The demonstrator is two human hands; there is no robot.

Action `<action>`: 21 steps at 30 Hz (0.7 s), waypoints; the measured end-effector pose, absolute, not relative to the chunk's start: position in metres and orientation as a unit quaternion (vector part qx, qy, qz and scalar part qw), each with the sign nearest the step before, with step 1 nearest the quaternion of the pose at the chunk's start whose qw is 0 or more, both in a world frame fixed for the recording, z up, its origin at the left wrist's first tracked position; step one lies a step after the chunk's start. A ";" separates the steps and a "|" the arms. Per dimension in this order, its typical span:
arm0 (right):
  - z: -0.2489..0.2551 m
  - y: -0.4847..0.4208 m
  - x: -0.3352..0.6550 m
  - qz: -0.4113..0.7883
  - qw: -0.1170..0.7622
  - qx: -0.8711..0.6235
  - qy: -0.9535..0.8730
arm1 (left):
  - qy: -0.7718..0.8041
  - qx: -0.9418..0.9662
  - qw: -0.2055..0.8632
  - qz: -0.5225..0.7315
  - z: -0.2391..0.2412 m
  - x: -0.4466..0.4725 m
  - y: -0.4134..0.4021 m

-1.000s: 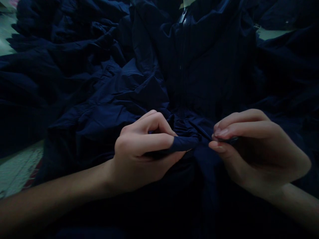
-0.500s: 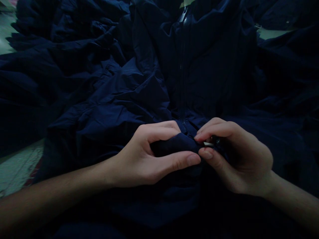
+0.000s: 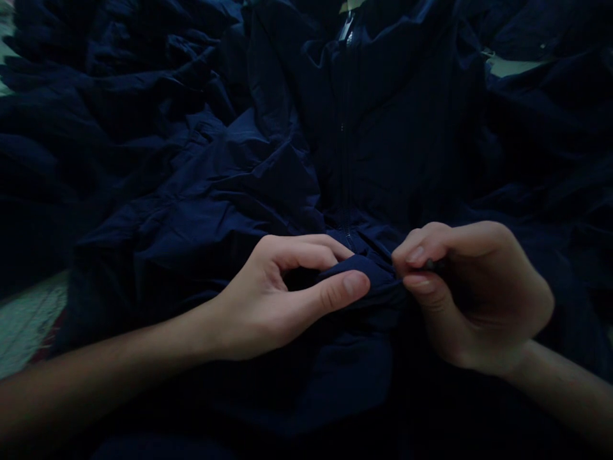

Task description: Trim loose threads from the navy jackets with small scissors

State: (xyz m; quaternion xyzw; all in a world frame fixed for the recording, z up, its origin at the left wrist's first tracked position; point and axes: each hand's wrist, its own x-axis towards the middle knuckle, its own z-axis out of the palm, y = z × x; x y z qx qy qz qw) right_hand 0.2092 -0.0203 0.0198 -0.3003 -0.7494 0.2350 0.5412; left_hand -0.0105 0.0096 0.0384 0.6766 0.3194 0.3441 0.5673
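A navy jacket [image 3: 282,169] with a front zipper [image 3: 345,121] lies spread before me, its zipper running down toward my hands. My left hand [image 3: 282,294] is closed around a fold of the jacket near the zipper's lower end, thumb on top and fingers behind. Just to the right, my right hand [image 3: 474,294] pinches at the edge of that fold with thumb and fingertips. A small dark object [image 3: 435,264] sticks out between its fingers; its kind cannot be made out. The palm side of the right hand is in deep shadow.
More dark blue cloth [image 3: 57,147] is heaped at the left, and further folds [image 3: 565,128] lie at the right. A pale, marked surface [image 3: 33,319] shows at the lower left. Something yellowish [image 3: 352,5] sits at the top by the zipper pull [image 3: 347,27].
My right hand has moved right and turned, away from my left thumb. A pale edge between its fingers is now out of sight. The left thumb has shifted slightly up and left.
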 end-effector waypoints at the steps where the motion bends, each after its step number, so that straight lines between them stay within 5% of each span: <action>1: 0.019 -0.020 0.210 0.233 0.541 -0.302 -0.749 | 0.330 0.677 0.553 0.357 0.038 -0.010 0.009; 16: 0.024 -0.021 0.197 0.213 0.612 -0.326 -0.689 | 0.324 0.701 0.598 0.213 0.047 -0.014 0.014; 21: 0.019 -0.019 0.204 0.217 0.582 -0.343 -0.705 | 0.260 0.676 0.640 0.256 0.043 -0.017 0.017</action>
